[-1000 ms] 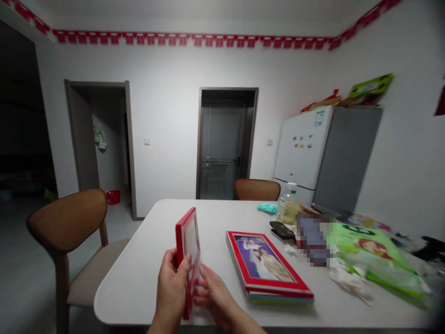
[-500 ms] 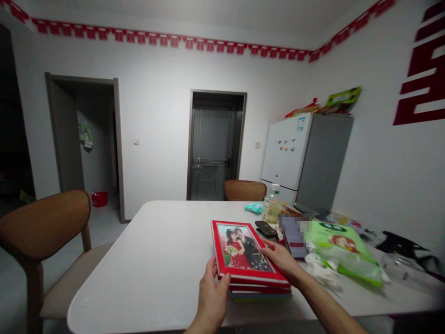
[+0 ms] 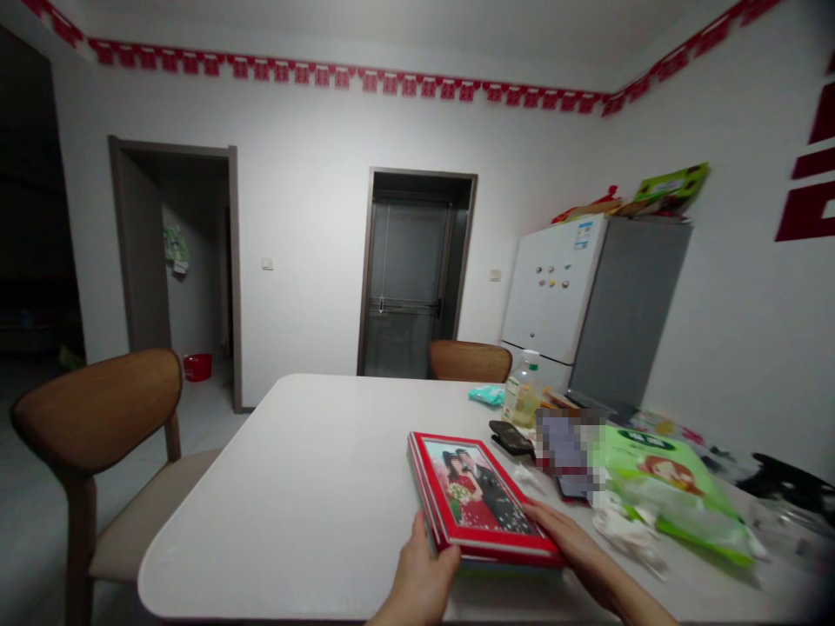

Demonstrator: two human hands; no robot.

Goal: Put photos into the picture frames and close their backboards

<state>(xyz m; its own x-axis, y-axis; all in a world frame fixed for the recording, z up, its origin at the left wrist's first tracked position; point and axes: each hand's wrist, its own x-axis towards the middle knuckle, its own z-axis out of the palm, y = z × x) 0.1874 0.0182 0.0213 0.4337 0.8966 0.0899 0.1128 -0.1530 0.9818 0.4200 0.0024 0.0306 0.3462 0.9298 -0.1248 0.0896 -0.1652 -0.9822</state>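
Note:
A red picture frame (image 3: pixel 483 491) holding a photo of two people lies face up on top of a small stack near the table's front edge. More red edges show beneath it on its left side, with a greenish layer lowest. My left hand (image 3: pixel 424 565) grips the near left corner, thumb near the top edge and fingers along the side. My right hand (image 3: pixel 574 543) is closed on the right edge, its fingertips reaching onto the border. The undersides of both hands' grips are hidden.
The white table (image 3: pixel 293 496) stretches ahead and left. To the right are a black wallet-like item (image 3: pixel 511 437), a bottle (image 3: pixel 522 391), a teal packet (image 3: pixel 487 396), crumpled white tissue (image 3: pixel 626 530) and a green package (image 3: pixel 671 487). Wooden chairs (image 3: pixel 97 400) stand around.
The top picture frame, previously a little above and offset from the stack, now sits lower and more in line with it. Both hands stay on its sides. The view has turned slightly left.

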